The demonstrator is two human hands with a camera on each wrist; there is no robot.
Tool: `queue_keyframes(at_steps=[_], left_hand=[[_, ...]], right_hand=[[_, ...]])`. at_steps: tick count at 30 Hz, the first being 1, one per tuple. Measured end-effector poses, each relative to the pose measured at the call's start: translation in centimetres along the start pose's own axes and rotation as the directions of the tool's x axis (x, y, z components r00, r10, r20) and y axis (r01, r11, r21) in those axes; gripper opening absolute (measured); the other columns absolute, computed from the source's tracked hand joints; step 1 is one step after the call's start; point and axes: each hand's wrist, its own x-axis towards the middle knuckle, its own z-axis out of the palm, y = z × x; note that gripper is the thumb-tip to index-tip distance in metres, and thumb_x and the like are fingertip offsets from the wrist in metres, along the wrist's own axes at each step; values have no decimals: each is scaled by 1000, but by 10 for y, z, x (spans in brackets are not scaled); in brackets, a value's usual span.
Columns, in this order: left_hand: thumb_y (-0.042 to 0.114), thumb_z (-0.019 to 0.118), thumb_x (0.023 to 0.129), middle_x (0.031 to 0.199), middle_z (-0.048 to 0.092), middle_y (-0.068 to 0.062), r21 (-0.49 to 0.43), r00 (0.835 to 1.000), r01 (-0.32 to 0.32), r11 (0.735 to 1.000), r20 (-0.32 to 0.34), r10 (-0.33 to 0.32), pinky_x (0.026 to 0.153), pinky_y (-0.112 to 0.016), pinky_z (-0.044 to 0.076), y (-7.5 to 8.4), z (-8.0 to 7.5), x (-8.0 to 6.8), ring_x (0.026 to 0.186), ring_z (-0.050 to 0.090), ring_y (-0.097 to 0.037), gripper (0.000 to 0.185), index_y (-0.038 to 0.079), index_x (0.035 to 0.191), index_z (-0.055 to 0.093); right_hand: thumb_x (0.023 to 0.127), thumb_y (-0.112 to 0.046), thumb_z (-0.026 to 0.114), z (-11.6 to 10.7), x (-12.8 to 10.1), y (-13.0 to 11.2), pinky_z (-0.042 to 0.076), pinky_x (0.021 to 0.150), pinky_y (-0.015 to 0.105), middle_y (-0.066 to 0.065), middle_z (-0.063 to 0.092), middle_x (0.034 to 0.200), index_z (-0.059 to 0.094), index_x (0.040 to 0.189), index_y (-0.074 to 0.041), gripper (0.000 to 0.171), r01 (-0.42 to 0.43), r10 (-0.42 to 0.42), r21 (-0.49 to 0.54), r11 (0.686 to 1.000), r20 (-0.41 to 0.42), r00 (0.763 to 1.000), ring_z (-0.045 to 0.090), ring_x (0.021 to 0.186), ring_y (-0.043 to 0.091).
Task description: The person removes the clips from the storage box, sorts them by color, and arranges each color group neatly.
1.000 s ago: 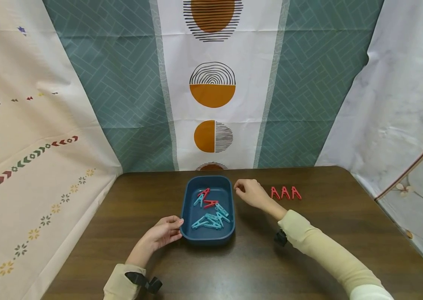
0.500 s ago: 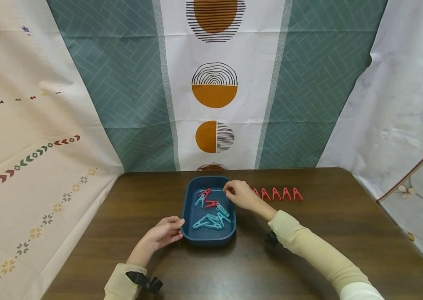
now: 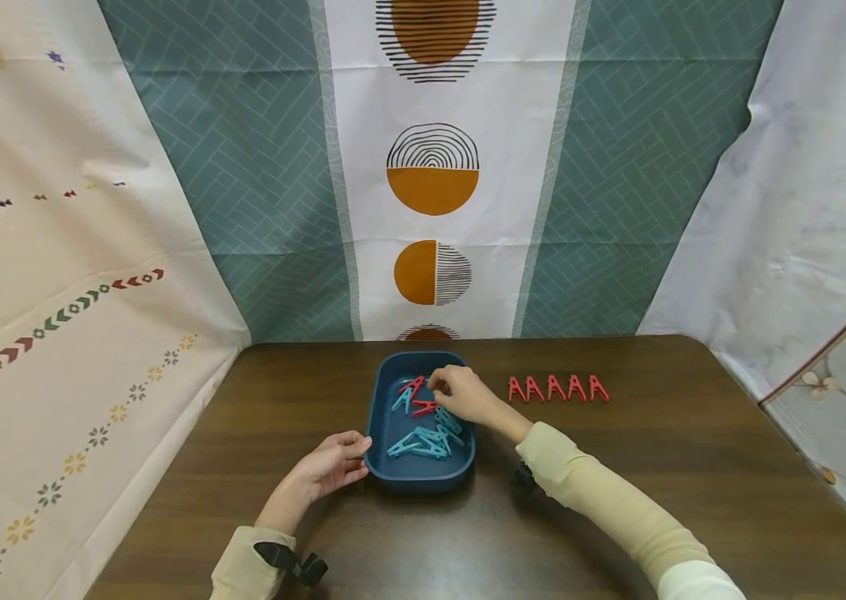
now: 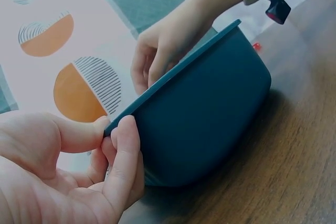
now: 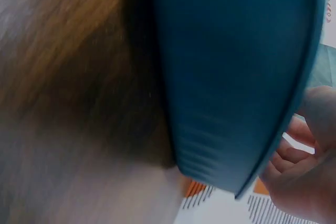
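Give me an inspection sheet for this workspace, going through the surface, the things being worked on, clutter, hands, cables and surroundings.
Surface: dark wooden table, bare grain in front.
Job's things: blue tray holding red pegs and teal pegs; row of five red pegs standing on the table to the tray's right.
Clutter: nothing seen.
Hands: left hand pinches the tray's near left rim; right hand reaches into the tray over the pegs, whether it holds one cannot be told.
Cables: nothing seen; black straps at the wrists.
Surroundings: patterned cloth backdrops behind and at both sides.
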Motion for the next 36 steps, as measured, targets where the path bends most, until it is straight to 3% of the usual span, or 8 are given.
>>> queue_keyframes(at_steps=[5,15,23,29,36], left_hand=[[15,52,100,74,56,3,0,1000,2,1000,12,-2,68,-18,56,-1,0,1,67,58,-6,13,12,87,54],[16,51,101,76,56,3,8,1000,6,1000,24,-6,69,-18,56,0,0,1,69,58,-6,12,11,90,54],[18,52,100,75,56,4,2,1000,5,1000,20,-5,69,-18,56,-3,-2,4,69,58,-6,13,14,88,54],[18,53,100,76,57,3,0,1000,5,1000,15,-5,69,-18,56,-2,-2,3,69,58,-6,12,13,89,54],[17,51,101,76,56,3,6,1000,5,1000,12,-5,69,-18,56,-1,0,1,70,58,-6,12,12,89,53]], right_hand=[[89,-8,66,12,2,-3,56,79,35,10,67,102,68,104,-2,17,-21,22,-34,999,54,998,63,91,20],[87,-18,71,24,10,-8,51,65,28,5,68,99,68,108,-9,23,-41,63,-245,969,84,995,57,78,15],[86,-24,71,29,14,-7,51,79,38,1,69,99,69,110,-15,26,21,62,-468,883,162,985,61,93,22],[88,-13,69,32,13,-6,50,86,38,4,67,112,72,111,-26,27,62,40,-458,887,210,977,56,100,23],[84,-2,69,28,11,-6,48,81,33,5,62,111,76,92,-26,26,138,-63,-413,900,188,980,51,97,21]])
